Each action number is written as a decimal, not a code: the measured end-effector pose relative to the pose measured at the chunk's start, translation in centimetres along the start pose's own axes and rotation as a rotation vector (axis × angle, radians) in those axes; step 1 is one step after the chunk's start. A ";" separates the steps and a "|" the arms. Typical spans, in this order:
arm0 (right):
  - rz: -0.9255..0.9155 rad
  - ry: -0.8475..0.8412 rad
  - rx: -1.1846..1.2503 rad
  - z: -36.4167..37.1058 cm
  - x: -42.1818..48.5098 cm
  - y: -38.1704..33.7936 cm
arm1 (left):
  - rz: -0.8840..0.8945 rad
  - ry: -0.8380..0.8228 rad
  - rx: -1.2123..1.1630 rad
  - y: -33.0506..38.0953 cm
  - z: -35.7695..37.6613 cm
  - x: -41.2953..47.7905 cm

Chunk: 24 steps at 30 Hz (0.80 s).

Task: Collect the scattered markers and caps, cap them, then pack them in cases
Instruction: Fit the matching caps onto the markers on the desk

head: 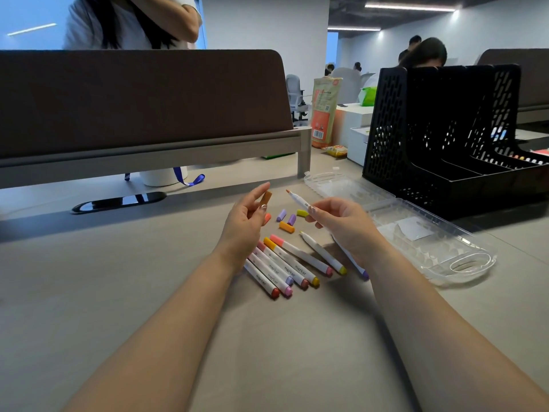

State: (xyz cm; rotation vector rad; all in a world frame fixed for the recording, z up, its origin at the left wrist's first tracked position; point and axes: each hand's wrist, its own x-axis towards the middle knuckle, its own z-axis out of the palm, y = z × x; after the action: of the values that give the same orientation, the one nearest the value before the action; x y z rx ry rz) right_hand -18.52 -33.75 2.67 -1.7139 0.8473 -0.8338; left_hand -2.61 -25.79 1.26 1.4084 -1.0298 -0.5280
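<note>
While the left hand [246, 217] pinches an orange-brown cap [266, 198], the right hand [338, 221] grips the uncapped marker [300, 202] tip-first toward it, probably lining up to cap; case [401, 227] open alongside.

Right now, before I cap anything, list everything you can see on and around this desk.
Table: one, grey, under everything.
Lying markers: about eight, white with coloured ends, on the table by the wrists.
Loose caps: five (two purple, one orange, one yellow-green, one coral), just beyond the markers.
Clear case: one, transparent, open, right of the markers.
File rack: one, black, far right.
Divider: one, brown, along the desk's back.
Bag: one, orange, past the divider's end.
Left hand: one, pinching a brown-orange cap.
Right hand: one, holding an uncapped orange-tipped marker.
</note>
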 end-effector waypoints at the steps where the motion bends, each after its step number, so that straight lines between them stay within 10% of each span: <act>1: 0.001 -0.002 -0.002 0.0 0.0 0.0 | 0.000 -0.001 0.002 0.0 0.0 0.0; 14: -0.039 -0.070 0.023 0.0 -0.3 0.0 | -0.127 0.205 -0.320 -0.5 -0.5 0.6; 24: -0.124 -0.030 -0.095 0.6 -0.2 0.2 | 0.017 0.192 -0.083 -0.5 -0.1 0.1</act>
State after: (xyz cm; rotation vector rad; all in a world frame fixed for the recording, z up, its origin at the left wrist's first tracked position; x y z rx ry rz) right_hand -18.19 -33.33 2.29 -1.8731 0.7773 -0.8596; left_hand -2.32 -25.90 0.85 1.3477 -0.8563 -0.4098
